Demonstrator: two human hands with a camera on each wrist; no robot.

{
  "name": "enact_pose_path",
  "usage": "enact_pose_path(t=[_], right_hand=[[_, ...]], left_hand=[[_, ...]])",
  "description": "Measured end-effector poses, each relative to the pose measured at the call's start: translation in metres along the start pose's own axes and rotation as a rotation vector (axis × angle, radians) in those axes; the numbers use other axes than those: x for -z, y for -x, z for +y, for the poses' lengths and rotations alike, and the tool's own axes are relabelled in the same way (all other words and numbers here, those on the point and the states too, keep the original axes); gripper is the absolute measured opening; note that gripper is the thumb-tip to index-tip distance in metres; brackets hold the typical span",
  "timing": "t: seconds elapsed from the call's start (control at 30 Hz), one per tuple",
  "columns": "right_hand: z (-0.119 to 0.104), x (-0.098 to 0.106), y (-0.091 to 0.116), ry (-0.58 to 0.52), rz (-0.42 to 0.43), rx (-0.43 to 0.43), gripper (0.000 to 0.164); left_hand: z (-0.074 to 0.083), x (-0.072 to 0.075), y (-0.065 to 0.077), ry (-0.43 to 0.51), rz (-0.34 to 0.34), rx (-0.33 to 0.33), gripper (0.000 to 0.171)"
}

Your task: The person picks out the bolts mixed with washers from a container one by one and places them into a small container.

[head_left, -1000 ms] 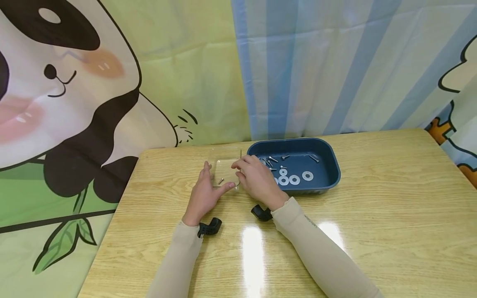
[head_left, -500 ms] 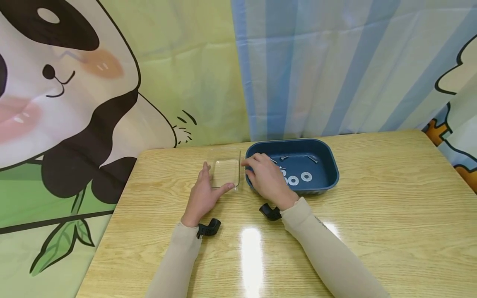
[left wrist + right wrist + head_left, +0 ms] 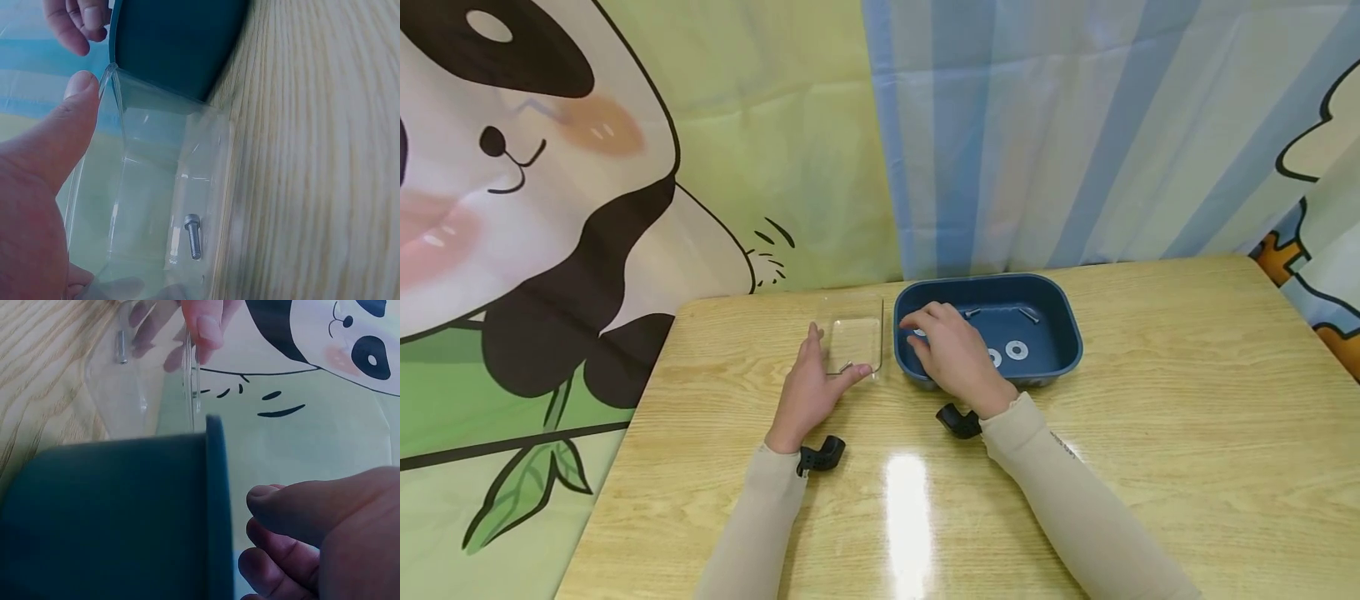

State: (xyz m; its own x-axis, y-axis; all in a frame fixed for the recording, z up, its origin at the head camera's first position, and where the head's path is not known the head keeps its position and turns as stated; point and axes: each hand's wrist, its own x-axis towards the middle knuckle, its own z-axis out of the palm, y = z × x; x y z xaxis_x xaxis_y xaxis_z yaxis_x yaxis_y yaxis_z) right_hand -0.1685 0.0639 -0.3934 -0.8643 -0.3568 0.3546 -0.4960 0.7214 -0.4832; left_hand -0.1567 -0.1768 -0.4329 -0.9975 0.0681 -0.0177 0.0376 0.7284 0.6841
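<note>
A clear plastic box stands on the table, with one small socket-head bolt lying on its floor. My left hand holds the box at its near left corner, the thumb along the near rim and the fingers against the left side. Over the left part of a dark blue bin is my right hand, its fingers loosely bent and apart from the thumb. Nothing shows between them in the right wrist view. Washers and bolts lie in the bin, some hidden under the right hand.
Both containers stand side by side near the back of the wooden table, a narrow gap between them. A printed curtain hangs right behind the table's back edge. Each wrist wears a black camera mount.
My right hand has moved right, from the clear box to over the blue bin. My left hand has stayed at the box.
</note>
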Motion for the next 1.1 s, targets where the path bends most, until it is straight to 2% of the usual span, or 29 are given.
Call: enact_pose_path(t=[0.6,1.1], right_hand=[[0.019,0.002,0.001,-0.036,0.008,-0.014,0.021],[0.03,0.004,-0.003,-0.022,-0.093,-0.109,0.028]], left_hand=[[0.003,0.001,-0.001,-0.012,0.003,0.006,0.121],[0.002,0.0,-0.002,-0.026,0.005,-0.004,0.125]])
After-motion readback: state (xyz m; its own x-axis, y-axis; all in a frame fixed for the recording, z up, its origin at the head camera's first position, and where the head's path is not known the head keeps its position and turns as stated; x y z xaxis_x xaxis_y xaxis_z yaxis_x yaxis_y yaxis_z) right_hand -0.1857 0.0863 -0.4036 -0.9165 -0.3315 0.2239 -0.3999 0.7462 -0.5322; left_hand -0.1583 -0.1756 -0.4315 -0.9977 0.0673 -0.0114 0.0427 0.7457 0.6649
